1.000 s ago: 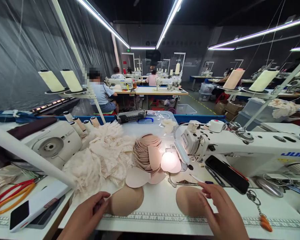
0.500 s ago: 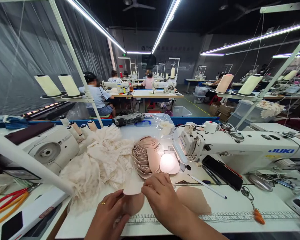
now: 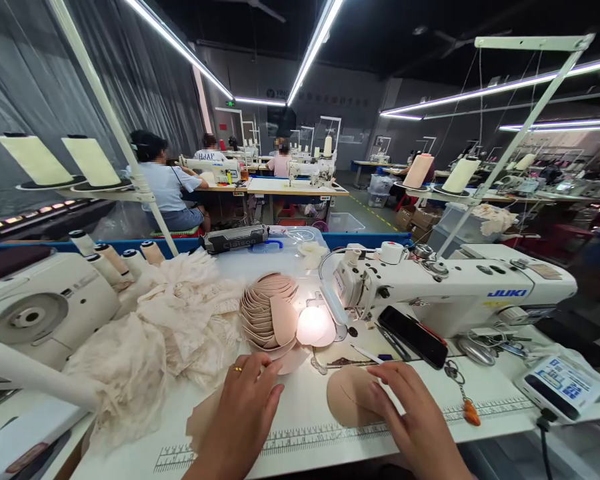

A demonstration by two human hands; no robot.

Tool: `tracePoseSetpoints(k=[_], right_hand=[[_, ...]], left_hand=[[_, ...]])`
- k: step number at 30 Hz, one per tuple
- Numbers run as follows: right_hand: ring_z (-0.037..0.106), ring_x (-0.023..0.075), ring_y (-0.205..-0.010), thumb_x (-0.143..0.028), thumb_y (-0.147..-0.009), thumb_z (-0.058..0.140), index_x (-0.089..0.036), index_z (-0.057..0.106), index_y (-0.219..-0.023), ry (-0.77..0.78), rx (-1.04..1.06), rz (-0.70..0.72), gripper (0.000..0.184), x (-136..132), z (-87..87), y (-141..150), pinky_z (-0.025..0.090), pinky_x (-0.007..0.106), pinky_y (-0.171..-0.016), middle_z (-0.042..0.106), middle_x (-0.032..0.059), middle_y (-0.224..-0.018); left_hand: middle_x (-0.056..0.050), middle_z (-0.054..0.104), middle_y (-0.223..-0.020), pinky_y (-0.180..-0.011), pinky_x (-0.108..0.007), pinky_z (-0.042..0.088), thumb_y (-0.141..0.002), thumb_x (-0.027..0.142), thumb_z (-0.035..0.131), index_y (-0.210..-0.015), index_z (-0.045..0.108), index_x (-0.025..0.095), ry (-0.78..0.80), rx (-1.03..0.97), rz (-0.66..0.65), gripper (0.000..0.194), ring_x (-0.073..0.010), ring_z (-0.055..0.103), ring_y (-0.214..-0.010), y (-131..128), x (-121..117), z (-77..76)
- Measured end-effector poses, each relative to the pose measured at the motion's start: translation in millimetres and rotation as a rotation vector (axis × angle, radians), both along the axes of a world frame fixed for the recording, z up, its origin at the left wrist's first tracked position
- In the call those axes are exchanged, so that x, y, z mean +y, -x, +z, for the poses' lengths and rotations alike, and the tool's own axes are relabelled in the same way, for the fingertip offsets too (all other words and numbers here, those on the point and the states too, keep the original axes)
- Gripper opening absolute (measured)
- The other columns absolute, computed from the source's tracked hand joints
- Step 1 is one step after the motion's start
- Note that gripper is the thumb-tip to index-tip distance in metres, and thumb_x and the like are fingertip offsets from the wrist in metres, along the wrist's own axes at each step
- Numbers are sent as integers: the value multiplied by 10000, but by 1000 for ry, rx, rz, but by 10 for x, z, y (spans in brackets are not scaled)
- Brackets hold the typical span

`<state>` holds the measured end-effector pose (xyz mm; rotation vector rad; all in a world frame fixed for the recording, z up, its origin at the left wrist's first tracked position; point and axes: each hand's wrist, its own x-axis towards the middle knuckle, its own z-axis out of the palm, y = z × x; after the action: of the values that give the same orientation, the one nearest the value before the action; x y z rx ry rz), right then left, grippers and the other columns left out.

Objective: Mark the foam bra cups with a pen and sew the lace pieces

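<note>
Across the far wall (image 3: 305, 73), "YING" can be read. Over the white table (image 3: 300, 403), the left hand (image 3: 243, 413) is held palm down, thumb spread from fingers, partly covering a beige pad (image 3: 200, 417). At the right part of a second pad (image 3: 347, 397), the right hand (image 3: 413, 410) is poised, half curled; whether anything is gripped cannot be told. "JUKI" is printed on the near machine (image 3: 465, 293).

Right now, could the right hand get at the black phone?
Probably yes: the phone lies just beyond the right hand, and nothing tall seems to stand between them.
</note>
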<state>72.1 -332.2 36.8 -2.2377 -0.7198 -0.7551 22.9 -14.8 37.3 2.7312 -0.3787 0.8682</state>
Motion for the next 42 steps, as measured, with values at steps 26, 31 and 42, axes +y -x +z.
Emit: tracePoseSetpoints(k=[26, 31, 42], right_hand=[[723, 297, -1035, -448, -1063, 640, -275, 740, -1165, -83, 278, -113, 224, -491, -506, -29, 630, 433, -867, 742, 93, -1110], [705, 285, -1094, -409, -1109, 574, -301, 729, -1189, -167, 222, -56, 204, -302, -350, 23, 634, 417, -914, 724, 87, -1142], [713, 272, -1075, -700, -1016, 622, -276, 729, -1345, -445, 857, 403, 547, 274, 263, 76, 601, 386, -907, 755, 90, -1154]], left_hand=[[-172, 719, -1097, -923, -549, 497, -886, -40, 586, -1057, 752, 121, -222, 235, 59, 287, -362, 641, -1048, -742, -772, 370], [-97, 700, -784, -932, -529, 492, -850, -98, 501, -754, 695, 182, -145, 384, 5, 354, -315, 679, -920, -943, -866, 505], [-28, 699, -970, -849, -300, 472, -934, 671, 734, -983, 717, 215, 1142, 1032, -417, 459, -209, 597, -936, -86, -142, 648]])
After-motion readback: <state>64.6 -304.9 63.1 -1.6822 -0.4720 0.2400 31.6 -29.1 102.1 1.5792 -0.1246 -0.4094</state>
